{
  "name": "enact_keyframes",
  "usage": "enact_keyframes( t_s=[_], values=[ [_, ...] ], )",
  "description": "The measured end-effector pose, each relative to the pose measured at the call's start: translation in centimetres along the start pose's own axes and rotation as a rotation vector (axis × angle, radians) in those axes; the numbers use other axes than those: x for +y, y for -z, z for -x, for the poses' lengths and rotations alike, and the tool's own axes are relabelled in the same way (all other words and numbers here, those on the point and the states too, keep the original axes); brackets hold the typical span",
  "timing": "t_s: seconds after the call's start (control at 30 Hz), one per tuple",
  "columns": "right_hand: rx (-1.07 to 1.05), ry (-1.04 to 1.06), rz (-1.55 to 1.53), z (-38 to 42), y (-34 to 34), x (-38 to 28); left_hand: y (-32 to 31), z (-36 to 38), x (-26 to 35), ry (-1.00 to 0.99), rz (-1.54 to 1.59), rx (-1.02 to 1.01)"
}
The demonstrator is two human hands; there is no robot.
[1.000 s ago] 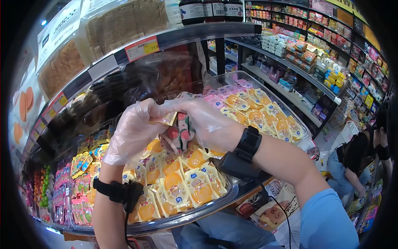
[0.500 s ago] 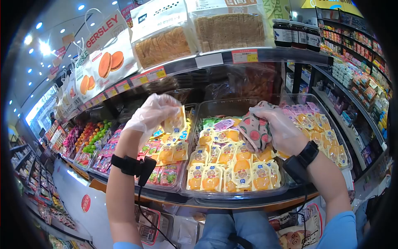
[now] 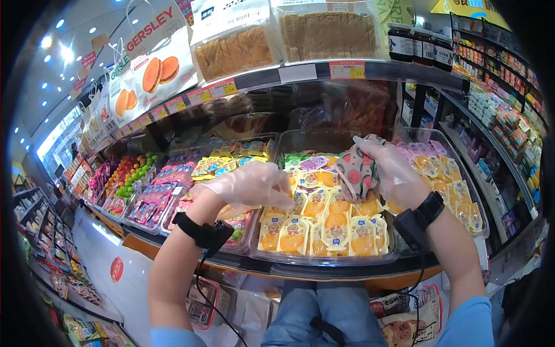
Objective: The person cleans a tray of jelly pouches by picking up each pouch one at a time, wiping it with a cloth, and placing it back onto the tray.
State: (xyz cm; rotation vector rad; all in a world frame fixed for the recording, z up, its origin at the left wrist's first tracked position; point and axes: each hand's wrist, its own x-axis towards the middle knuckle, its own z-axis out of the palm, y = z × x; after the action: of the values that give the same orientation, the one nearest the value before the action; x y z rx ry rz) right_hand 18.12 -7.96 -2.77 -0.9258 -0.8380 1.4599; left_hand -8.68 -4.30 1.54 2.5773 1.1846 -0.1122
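My right hand point(image 3: 392, 165), in a clear plastic glove, is closed on a grey-green cloth point(image 3: 357, 173) with a pink-red fruit print. The cloth hangs over the middle clear tray point(image 3: 324, 261), which is full of yellow-and-orange snack packets point(image 3: 336, 222). My left hand point(image 3: 251, 186), gloved the same way, reaches over that tray's left edge. Its fingers curl downward and are slightly blurred; whatever they hold is hidden. Below and behind it lies the left tray, with yellow-and-blue packets point(image 3: 231, 156) at the back and pink ones in front.
More trays of colourful sweets point(image 3: 128, 188) run to the left. On the right stands a tray with purple and orange packets point(image 3: 454, 185). Above, a shelf edge point(image 3: 260, 84) carries bagged bread point(image 3: 332, 34), bags and dark jars point(image 3: 422, 46). Cables hang from both wrist straps.
My left hand has moved right and down, from above the left tray to the middle one. The yellow packet it held up is no longer visible in it. My right hand keeps the cloth.
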Motion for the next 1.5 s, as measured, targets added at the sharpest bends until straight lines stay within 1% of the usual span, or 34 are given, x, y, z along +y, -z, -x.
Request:
enact_keyframes(
  t_s=[0.03, 0.1, 0.13, 0.23, 0.27, 0.33, 0.47, 0.53, 0.57, 0.67, 0.77, 0.83, 0.93, 1.03, 1.13, 1.2, 1.27, 1.33, 1.37, 1.43, 1.47, 1.5],
  values=[
    [0.001, -0.001, 0.002, -0.2, -0.1, 0.1, -0.7, -0.4, 0.6, -0.001, 0.003, 0.000],
    [0.029, 0.048, -0.024, -0.6, 0.2, 0.2, -2.3, -0.9, 1.5, -0.188, -0.175, -0.100],
    [0.032, 0.050, -0.022, -0.6, 0.1, 0.1, -2.4, -1.1, 1.8, -0.192, -0.175, -0.099],
    [0.008, 0.040, 0.022, -0.5, 0.3, 0.2, -2.4, -0.7, 2.8, -0.139, -0.180, -0.196],
    [-0.028, 0.026, 0.060, -0.6, 0.6, 0.2, -2.4, -0.5, 3.0, -0.138, -0.175, -0.202],
    [-0.062, 0.011, 0.097, -0.6, 0.8, 0.2, -2.5, -0.4, 3.1, -0.054, -0.098, -0.215],
    [-0.080, 0.030, 0.100, -0.5, 0.7, 0.6, -3.0, -0.9, 2.9, -0.085, -0.095, -0.239],
    [-0.098, 0.031, 0.114, -0.6, 0.7, 0.5, -2.6, -1.6, 3.5, -0.008, -0.203, -0.372],
    [-0.094, 0.031, 0.122, -0.5, 0.6, 0.5, -2.6, -1.5, 3.6, -0.009, -0.200, -0.375],
    [-0.095, 0.037, 0.146, -0.5, 0.6, 0.5, -2.3, -1.1, 3.6, -0.058, -0.237, -0.328],
    [-0.110, 0.055, 0.136, -0.3, 0.5, 0.6, -2.5, -1.5, 2.7, -0.097, -0.183, -0.345],
    [-0.124, 0.066, 0.112, -0.4, 0.6, 0.8, -3.1, -1.6, 2.2, -0.152, -0.042, -0.277],
    [-0.145, 0.031, 0.103, -0.7, 0.8, 1.1, -3.4, -1.4, 2.3, -0.184, -0.068, -0.262],
    [-0.097, 0.089, 0.109, -0.5, 0.5, 1.1, -3.3, -1.5, 2.5, -0.139, -0.061, -0.310],
    [-0.109, 0.068, 0.104, -0.4, 0.6, 1.0, -3.7, -1.6, 1.9, -0.177, -0.035, -0.281],
    [-0.233, 0.006, 0.057, -0.2, 0.8, 0.8, -3.2, -1.5, 2.0, -0.169, -0.012, -0.279],
    [-0.181, 0.026, 0.071, -0.1, 0.6, 0.6, -2.6, -1.6, 1.9, -0.168, 0.002, -0.277],
    [-0.130, 0.045, 0.091, 0.0, 0.2, 0.3, -2.0, -1.6, 1.1, -0.248, -0.007, -0.225],
    [-0.094, 0.049, 0.116, -0.1, 0.1, 0.3, -1.6, -1.4, 0.7, -0.256, -0.014, -0.224],
    [-0.053, 0.060, 0.138, -0.1, 0.0, 0.3, -0.5, -1.1, 0.0, -0.289, 0.047, 0.003],
    [-0.043, 0.059, 0.144, -0.2, 0.0, 0.4, 0.2, -0.9, 0.0, -0.295, 0.042, 0.002],
    [-0.035, 0.059, 0.152, -0.2, 0.0, 0.4, 1.1, -0.5, 0.4, -0.166, 0.153, 0.075]
  ],
)
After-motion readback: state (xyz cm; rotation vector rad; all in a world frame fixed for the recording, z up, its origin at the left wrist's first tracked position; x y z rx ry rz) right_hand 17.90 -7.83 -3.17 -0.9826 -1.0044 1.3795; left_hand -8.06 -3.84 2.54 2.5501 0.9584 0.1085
